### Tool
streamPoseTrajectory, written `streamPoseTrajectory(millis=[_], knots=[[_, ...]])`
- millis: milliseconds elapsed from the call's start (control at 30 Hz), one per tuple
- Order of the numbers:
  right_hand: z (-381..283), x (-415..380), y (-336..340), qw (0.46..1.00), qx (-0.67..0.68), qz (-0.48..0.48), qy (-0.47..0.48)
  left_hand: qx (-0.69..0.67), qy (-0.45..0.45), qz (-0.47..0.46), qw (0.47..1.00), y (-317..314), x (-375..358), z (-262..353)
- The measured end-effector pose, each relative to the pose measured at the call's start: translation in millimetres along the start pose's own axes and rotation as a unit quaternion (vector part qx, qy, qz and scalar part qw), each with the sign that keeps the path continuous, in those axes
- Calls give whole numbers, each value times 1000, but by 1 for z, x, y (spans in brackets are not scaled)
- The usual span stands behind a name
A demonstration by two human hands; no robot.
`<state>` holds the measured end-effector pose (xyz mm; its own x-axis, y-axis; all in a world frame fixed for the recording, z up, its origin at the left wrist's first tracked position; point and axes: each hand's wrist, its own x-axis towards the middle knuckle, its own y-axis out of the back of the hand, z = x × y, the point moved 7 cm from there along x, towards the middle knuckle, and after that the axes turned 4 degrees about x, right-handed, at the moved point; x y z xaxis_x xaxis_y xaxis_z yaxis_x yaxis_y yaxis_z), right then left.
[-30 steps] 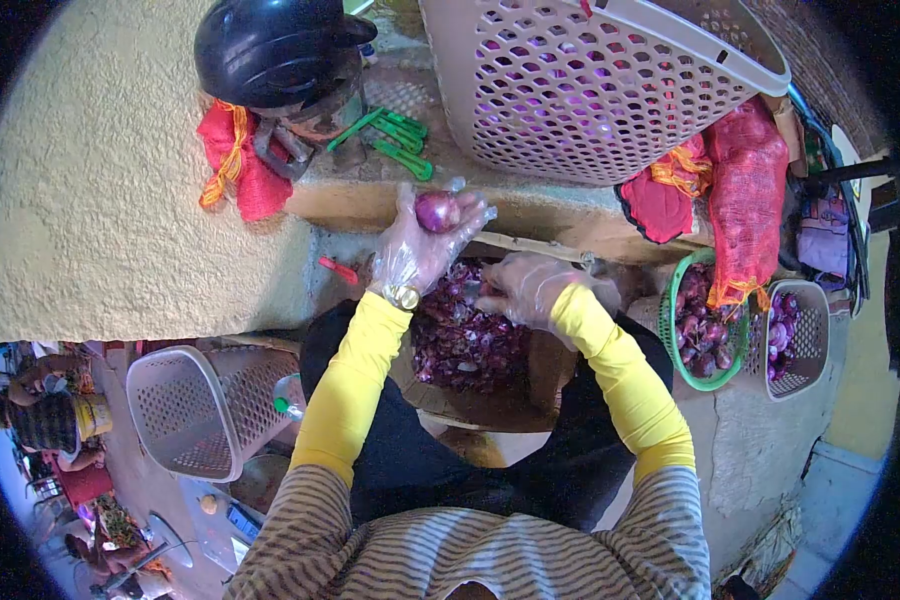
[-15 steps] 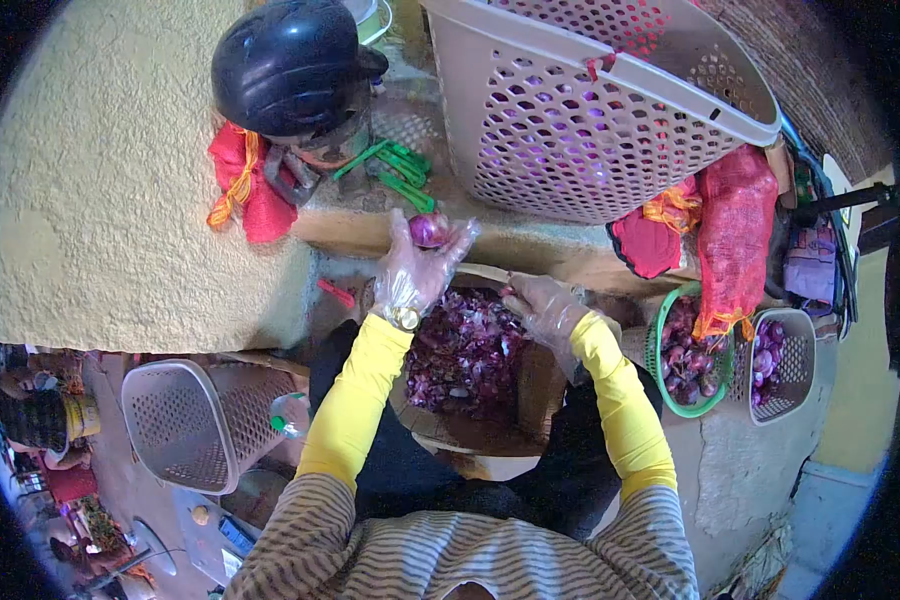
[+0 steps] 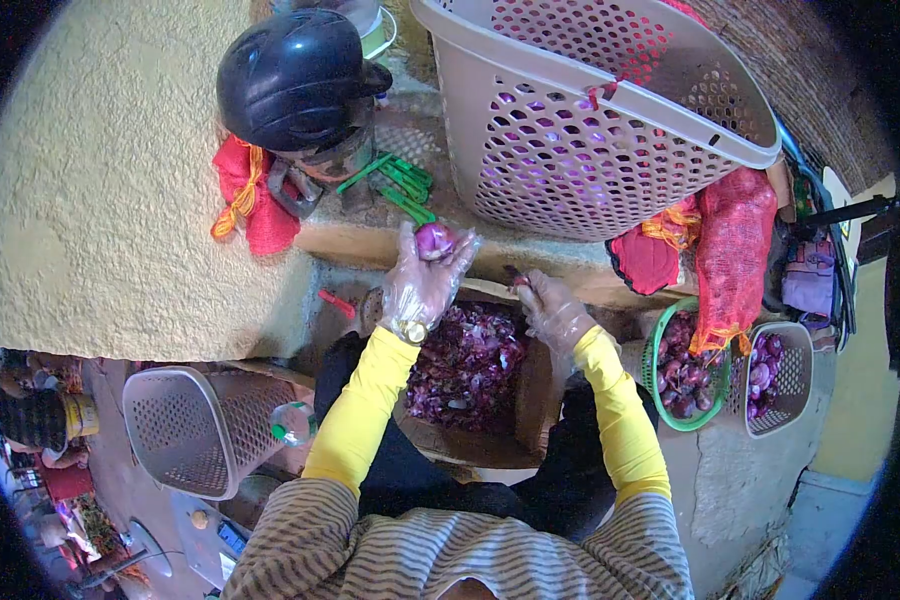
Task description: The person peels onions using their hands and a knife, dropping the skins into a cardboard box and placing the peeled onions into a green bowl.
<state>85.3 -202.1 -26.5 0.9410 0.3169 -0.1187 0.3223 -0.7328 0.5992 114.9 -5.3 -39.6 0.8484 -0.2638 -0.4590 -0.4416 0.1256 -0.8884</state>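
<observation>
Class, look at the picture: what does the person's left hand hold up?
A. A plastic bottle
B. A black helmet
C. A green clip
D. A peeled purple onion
D: the gloved left hand grips a shiny purple onion at its fingertips, above the box of onion skins.

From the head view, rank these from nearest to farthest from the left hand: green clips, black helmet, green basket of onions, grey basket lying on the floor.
From the left hand, which holds an onion:
1. Green clips, just above the hand on the ledge.
2. Black helmet, up and to the left on the ledge.
3. Grey basket on the floor at lower left and green basket at right: too close to call.
</observation>
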Motion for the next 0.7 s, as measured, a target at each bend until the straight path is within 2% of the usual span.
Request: streamPoseTrajectory(millis=[67,133,267,300,400,567,700], knots=[[6,1,2,999,16,36,20,18,2,-2,1000,-2,-5,-3],[-19,-2,18,991,32,104,77,36,4,-3,999,-1,-6,-6],[-46,-3,32,990,31,105,93,175,5,-3,985,0,-12,-13],[-49,-4,32,993,31,88,71,233,5,-9,972,-3,-16,-16],[-58,-5,34,995,42,74,43,294,17,-32,955,-11,-21,-25],[-49,0,22,996,67,55,27,303,51,-56,950,6,-10,-47],[-48,1,20,991,111,64,36,305,61,-92,946,-16,-25,-51]])
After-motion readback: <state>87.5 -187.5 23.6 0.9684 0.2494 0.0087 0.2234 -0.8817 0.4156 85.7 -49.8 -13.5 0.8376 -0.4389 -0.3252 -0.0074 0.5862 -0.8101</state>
